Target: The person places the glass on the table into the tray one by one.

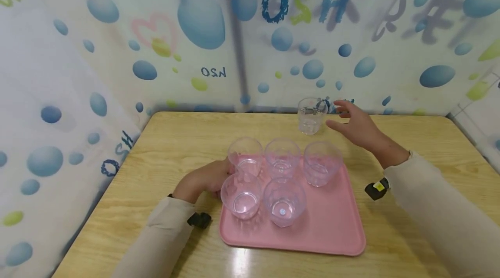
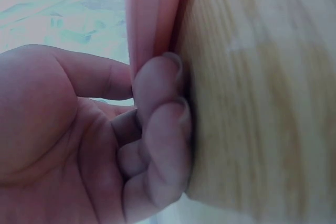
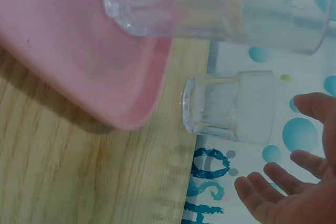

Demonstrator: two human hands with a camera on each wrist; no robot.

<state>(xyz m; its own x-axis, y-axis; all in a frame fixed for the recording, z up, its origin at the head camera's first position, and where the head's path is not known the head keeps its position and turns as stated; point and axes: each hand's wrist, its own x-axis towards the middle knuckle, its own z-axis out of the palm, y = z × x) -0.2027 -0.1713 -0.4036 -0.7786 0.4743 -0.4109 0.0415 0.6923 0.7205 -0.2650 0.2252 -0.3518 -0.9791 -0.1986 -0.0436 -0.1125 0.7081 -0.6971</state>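
A pink tray point(image 1: 324, 230) lies on the wooden table and bears several clear plastic cups, one of them a cup point(image 1: 284, 202) at its front middle. At the tray's left edge my left hand point(image 1: 212, 176) grips the rim; the left wrist view shows the thumb above and curled fingers point(image 2: 165, 145) below. Behind the tray, a lone clear cup point(image 1: 310, 117) stands upright on the table. My right hand point(image 1: 357, 127) is just right of that cup, fingers spread and apart from it, holding nothing.
The wooden table point(image 1: 414, 139) runs back to a curtain point(image 1: 250, 48) printed with blue drops and letters. Another curtain side point(image 1: 50, 139) hangs along the left. A tray cup point(image 1: 322, 163) at the back right stands between the lone cup and the tray's front.
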